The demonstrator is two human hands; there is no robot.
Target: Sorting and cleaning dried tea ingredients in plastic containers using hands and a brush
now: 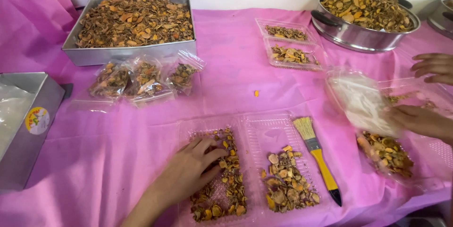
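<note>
My left hand (188, 170) lies palm down, fingers apart, on dried yellow-brown slices in the left half of a clear plastic double tray (257, 132). The right half holds a smaller heap of slices (285, 184). A yellow-handled brush (317, 154) lies along the tray's right edge. My right hand is out of view. At the right edge, another person's two hands (420, 121) (434, 66) handle a blurred clear plastic bag (363, 104) over a tray of slices (387, 154).
A pink cloth (226, 66) covers the table. At the back stand a rectangular metal pan (127, 52) and a round metal pot (358, 36), both full of slices. Three filled bags (141, 78), a filled double tray (290, 45) and a metal box (26, 128) at left.
</note>
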